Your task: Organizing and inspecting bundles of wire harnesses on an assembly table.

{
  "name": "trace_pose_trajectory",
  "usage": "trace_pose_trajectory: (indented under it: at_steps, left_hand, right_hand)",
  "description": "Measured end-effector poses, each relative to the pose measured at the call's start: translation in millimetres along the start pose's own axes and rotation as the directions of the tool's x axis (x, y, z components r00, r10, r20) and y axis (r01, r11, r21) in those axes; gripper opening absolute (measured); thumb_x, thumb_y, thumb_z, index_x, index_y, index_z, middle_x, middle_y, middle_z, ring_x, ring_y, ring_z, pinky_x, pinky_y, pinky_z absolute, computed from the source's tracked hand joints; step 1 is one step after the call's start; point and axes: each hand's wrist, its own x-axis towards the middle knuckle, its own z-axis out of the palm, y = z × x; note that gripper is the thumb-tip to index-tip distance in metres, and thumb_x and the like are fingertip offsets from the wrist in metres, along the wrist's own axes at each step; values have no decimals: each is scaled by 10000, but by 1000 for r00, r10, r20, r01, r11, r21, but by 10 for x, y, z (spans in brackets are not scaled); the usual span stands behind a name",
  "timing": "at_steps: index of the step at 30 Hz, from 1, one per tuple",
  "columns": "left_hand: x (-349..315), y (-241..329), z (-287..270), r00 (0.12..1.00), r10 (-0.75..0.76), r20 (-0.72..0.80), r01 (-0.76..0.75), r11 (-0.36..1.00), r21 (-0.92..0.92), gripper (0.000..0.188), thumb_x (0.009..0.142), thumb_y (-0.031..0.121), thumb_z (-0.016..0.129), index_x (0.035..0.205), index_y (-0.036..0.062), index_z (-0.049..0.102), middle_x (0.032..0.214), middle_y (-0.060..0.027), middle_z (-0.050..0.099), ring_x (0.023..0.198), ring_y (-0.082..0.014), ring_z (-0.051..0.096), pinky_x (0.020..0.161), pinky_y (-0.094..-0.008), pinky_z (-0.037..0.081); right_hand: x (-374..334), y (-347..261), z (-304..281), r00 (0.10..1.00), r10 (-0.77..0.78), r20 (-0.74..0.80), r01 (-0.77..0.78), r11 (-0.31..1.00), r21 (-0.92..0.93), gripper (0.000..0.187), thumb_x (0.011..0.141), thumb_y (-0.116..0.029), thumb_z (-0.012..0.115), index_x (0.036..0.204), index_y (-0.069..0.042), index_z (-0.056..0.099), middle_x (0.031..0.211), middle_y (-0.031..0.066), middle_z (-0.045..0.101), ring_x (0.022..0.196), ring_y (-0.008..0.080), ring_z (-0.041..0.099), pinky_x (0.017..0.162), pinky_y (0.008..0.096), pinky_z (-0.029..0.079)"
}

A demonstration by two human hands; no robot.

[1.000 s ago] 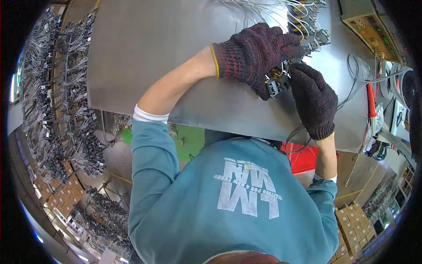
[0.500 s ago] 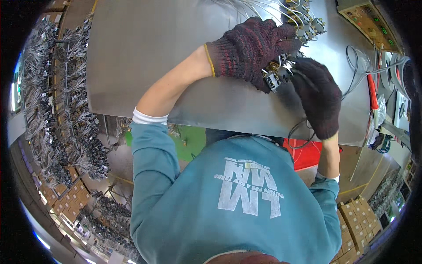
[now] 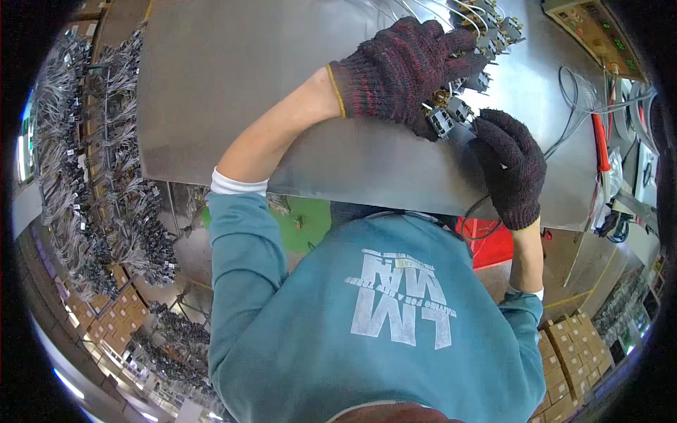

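Observation:
My left hand (image 3: pixel 412 74), in a dark red-and-black knit glove, lies over a cluster of small grey socket-like parts with brass-coloured metal pieces. Its fingers reach across them, and the thumb side presses against the nearest grey socket part (image 3: pixel 441 122). A second grey socket part (image 3: pixel 460 108) sits just to the right of it. My right hand (image 3: pixel 508 162), in a dark glove, is closed beside these two, its fingertips close to the second one. Whatever it grips is mostly hidden; a thin dark cable (image 3: pixel 476 206) loops out beneath it.
More grey sockets (image 3: pixel 504 35) with white wires (image 3: pixel 430 10) lie at the far edge of the metal table (image 3: pixel 233 84). A meter box (image 3: pixel 592 32) with a lit display stands far right, near grey cables and a red-handled tool (image 3: pixel 601 144). Bundled wires (image 3: pixel 127 176) hang on racks at left.
My right hand has drawn back slightly from the sockets, down and to the right, uncovering the second grey socket part. My left hand has stayed nearly in place.

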Motion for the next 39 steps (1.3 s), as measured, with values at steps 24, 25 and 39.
trace_pose_trajectory:
  at_steps: [24, 25, 39]
  left_hand:
    - [136, 49, 109, 969, -22, -248, 42, 996, 77, 816, 728, 598, 840, 1427, 231, 635, 1376, -139, 604, 1031, -349, 683, 829, -526, 549]
    - [103, 34, 51, 987, -77, -142, 88, 994, 72, 882, 708, 580, 862, 1493, 275, 596, 1500, -147, 550, 1087, -358, 669, 882, -532, 543]
    - [-57, 284, -223, 944, -309, -119, 328, 823, 464, 888, 833, 596, 732, 1589, 179, 521, 1618, -214, 486, 1435, -428, 481, 1198, -680, 305]
  right_hand:
    - [211, -190, -147, 991, -105, 87, 116, 984, -135, 366, 886, -111, 820, 1248, -158, 785, 1227, 87, 791, 981, 313, 787, 797, 428, 632]
    - [203, -143, -78, 988, -56, 145, 75, 989, -124, 365, 903, -131, 793, 1265, -177, 782, 1233, 77, 787, 938, 309, 779, 747, 425, 620]
    - [474, -226, -270, 893, -252, 372, 393, 840, -375, 529, 850, -189, 686, 1368, -293, 709, 1423, -21, 681, 780, 205, 692, 580, 378, 564]
